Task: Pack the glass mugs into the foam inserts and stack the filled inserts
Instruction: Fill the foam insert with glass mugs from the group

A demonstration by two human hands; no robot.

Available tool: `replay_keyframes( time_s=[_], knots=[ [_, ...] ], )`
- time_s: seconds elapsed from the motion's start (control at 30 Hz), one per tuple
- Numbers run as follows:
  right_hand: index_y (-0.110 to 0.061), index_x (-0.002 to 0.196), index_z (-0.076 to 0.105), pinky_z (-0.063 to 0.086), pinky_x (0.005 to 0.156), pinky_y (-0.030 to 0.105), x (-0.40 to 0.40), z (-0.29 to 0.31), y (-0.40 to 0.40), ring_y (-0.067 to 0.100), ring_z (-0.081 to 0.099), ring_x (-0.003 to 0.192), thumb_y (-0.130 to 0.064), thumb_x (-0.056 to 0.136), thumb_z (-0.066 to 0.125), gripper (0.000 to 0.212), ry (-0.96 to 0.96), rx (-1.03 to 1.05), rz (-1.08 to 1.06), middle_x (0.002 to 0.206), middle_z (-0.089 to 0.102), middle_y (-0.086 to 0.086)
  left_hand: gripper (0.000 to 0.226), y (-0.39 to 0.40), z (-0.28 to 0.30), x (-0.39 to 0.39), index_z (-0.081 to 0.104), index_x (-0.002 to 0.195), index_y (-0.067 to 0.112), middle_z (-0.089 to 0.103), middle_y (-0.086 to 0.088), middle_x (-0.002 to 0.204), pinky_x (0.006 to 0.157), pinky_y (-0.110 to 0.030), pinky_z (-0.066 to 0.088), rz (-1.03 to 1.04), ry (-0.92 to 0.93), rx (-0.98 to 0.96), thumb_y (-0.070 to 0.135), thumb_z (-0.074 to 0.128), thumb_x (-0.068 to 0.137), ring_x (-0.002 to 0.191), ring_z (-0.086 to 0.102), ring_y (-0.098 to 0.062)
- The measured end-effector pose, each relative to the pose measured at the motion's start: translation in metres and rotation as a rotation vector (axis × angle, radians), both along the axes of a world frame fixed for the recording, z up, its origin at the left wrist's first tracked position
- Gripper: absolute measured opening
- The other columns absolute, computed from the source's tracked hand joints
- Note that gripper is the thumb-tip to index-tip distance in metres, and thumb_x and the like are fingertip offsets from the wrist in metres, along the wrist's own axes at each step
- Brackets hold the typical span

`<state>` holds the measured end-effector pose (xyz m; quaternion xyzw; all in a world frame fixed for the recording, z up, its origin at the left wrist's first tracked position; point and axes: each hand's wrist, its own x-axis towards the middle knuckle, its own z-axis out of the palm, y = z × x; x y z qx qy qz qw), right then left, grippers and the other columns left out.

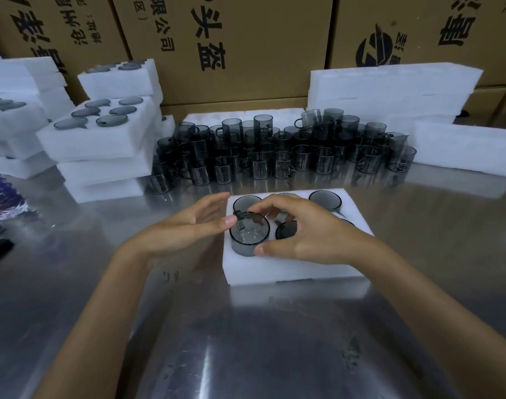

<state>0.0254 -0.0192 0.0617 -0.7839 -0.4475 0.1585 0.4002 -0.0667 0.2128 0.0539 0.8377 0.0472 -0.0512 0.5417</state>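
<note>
A white foam insert (289,267) lies on the steel table in front of me, with smoky glass mugs sunk in several of its holes. One mug (248,234) sticks up half out of the near left hole, its handle pointing away from me. My right hand (300,231) grips this mug, thumb on its near wall and fingers curled over its far rim. My left hand (197,223) is beside it with straight fingers, the thumb tip touching the mug's handle. A crowd of loose mugs (283,151) stands behind the insert.
Stacks of filled foam inserts (102,139) rise at the left. Empty foam inserts (390,87) are piled at the back right, one more (462,148) at the right. Cardboard boxes (231,38) wall off the back. A plastic bottle (4,191) lies at the far left.
</note>
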Motion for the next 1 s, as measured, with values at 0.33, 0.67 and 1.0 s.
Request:
replay_keyframes(
  time_s=[0.33, 0.67, 1.0],
  knots=[
    [-0.051, 0.14, 0.044, 0.006, 0.123, 0.046, 0.011, -0.004, 0.003, 0.002, 0.011, 0.148, -0.064, 0.087, 0.059, 0.057, -0.12, -0.105, -0.221, 0.156, 0.034, -0.021, 0.105, 0.008, -0.011, 0.005, 0.021, 0.157, 0.036, 0.033, 0.027, 0.155, 0.117, -0.034, 0.035, -0.066, 0.064, -0.119, 0.061, 0.077, 0.072, 0.14, 0.036, 0.005],
    [-0.048, 0.145, 0.038, 0.006, 0.115, 0.04, 0.017, -0.007, 0.015, 0.004, 0.013, 0.146, -0.061, 0.086, 0.064, 0.066, -0.227, -0.213, -0.251, 0.156, 0.032, -0.017, 0.113, -0.001, -0.009, 0.011, -0.002, 0.159, 0.032, 0.027, 0.01, 0.162, 0.118, -0.042, 0.033, 0.019, 0.107, -0.169, 0.018, 0.073, 0.075, 0.142, 0.039, -0.012],
    [-0.048, 0.14, 0.043, 0.009, 0.112, 0.041, 0.022, -0.012, 0.021, 0.006, 0.016, 0.145, -0.062, 0.084, 0.065, 0.062, -0.229, -0.217, -0.28, 0.153, 0.037, -0.019, 0.108, -0.004, -0.008, 0.013, 0.001, 0.159, 0.033, 0.028, 0.009, 0.161, 0.11, -0.033, 0.041, 0.069, 0.116, -0.145, 0.013, 0.072, 0.079, 0.136, 0.048, -0.014]
  ],
)
